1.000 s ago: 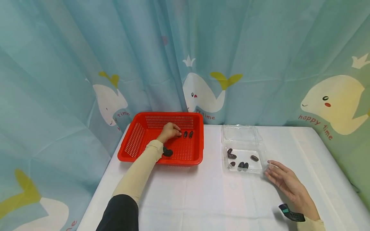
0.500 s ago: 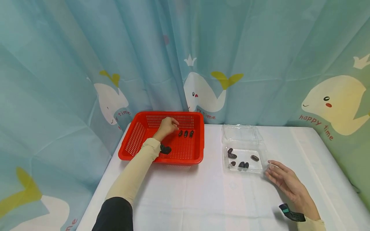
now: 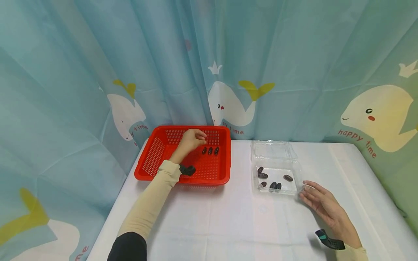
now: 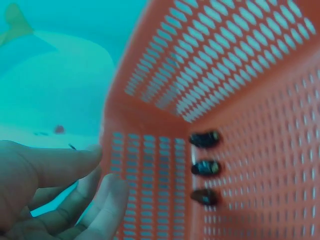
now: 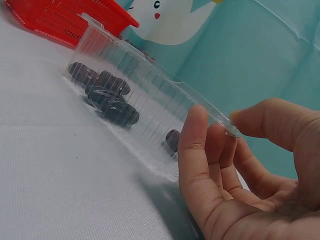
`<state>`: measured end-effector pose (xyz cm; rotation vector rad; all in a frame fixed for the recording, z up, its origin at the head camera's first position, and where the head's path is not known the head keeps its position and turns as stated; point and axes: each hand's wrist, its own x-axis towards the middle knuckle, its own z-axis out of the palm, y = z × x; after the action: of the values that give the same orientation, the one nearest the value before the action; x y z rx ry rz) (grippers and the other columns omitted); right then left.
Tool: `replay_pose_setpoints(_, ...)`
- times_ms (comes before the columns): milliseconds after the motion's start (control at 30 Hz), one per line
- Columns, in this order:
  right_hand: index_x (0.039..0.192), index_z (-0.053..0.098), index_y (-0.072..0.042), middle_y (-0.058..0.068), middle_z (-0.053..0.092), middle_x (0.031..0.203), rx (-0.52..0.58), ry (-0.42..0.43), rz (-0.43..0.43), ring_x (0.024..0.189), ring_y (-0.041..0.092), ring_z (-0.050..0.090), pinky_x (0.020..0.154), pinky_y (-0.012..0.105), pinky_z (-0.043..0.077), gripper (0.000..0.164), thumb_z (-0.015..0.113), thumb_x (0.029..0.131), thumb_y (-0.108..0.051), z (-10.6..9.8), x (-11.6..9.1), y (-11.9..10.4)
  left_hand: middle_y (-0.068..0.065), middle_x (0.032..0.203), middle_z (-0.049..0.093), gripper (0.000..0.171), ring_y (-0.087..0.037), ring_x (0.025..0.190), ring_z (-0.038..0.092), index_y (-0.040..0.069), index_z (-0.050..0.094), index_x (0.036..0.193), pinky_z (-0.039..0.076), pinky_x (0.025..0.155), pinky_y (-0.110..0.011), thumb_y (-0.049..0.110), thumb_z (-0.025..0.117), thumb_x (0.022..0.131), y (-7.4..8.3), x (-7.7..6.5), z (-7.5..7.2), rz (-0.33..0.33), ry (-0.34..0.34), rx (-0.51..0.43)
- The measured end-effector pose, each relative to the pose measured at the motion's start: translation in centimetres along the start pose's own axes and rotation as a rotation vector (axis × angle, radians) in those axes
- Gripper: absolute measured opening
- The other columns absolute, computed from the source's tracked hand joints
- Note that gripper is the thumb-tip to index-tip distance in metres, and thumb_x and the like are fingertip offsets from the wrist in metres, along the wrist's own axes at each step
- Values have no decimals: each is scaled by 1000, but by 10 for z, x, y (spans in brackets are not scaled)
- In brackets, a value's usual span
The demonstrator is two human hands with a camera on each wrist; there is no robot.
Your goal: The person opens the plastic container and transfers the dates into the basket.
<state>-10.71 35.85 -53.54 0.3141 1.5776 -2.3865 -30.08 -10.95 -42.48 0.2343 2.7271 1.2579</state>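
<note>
My left hand (image 3: 192,139) is raised over the back of the red basket (image 3: 137,176), its thumb and fingers loosely bent with nothing between them, as the left wrist view also shows. On the basket floor lie three dark dates in a row, the leftmost date (image 3: 204,150) nearest that hand. My right hand (image 3: 324,206) holds the near right corner of a clear plastic box (image 3: 295,170). In the right wrist view, its fingertips (image 5: 199,117) lie against the box's wall and rim. Several dates (image 5: 112,97) lie inside the box, one date (image 3: 288,178) apart at the right.
The clear lid (image 3: 269,149) of the box is folded back behind it. White cloth (image 3: 235,224) covers the table. A blue-green curtain (image 3: 294,65) with whale prints hangs right behind the table and down both sides.
My left hand has let go of a date, which now lies third in the row, and has risen up and away toward the basket's back. The right hand stays at the box.
</note>
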Motion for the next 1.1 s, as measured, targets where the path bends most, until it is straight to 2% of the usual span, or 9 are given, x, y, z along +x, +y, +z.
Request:
replay_pose_setpoints(167, 115, 68, -26, -2, 64, 111, 22, -14, -1, 97, 7, 70, 92, 24, 61, 29, 51, 108, -5, 1, -1, 0, -15, 116, 75, 27, -33, 102, 72, 5, 74, 123, 55, 75, -30, 8, 74, 96, 12, -11, 7, 18, -19, -39)
replay_pose_setpoints(333, 114, 68, -28, -3, 64, 110, 14, 1, 4, 97, 6, 69, 92, 24, 61, 28, 52, 108, -7, 2, -2, 0, -14, 115, 75, 28, -35, 95, 72, 6, 74, 123, 51, 66, -26, 7, 74, 95, 24, -22, 17, 68, -60, -67)
replay_pose_setpoints(467, 114, 69, -28, -3, 64, 109, 17, 1, -7, 96, 6, 70, 91, 23, 61, 28, 52, 108, -6, 3, -2, 0, -12, 111, 75, 29, -24, 88, 68, 6, 74, 123, 52, 68, -25, 6, 76, 94, 33, -30, 28, 119, -106, -47)
replay_pose_setpoints(700, 113, 69, -29, -4, 63, 111, 12, 17, 3, 97, 5, 69, 92, 23, 60, 27, 54, 108, -8, 4, -2, 0, -7, 108, 74, 28, -23, 99, 67, 11, 75, 121, 59, 81, -28, 7, 76, 94, 51, -45, 44, 201, -174, -31)
replay_pose_setpoints(967, 113, 70, -29, -4, 64, 110, 33, 14, 13, 97, 6, 69, 92, 24, 61, 27, 53, 108, -7, 4, -2, 0, -10, 108, 76, 27, -18, 91, 69, 11, 75, 120, 53, 77, -23, 5, 75, 94, 65, -54, 63, 320, -229, 34)
replay_pose_setpoints(1100, 113, 71, -28, -3, 64, 109, 44, 2, 0, 96, 7, 70, 91, 24, 61, 29, 52, 108, -6, 4, -2, 0, -11, 109, 76, 28, -19, 90, 69, 9, 75, 121, 52, 73, -19, 5, 74, 94, 72, -57, 72, 349, -262, 46)
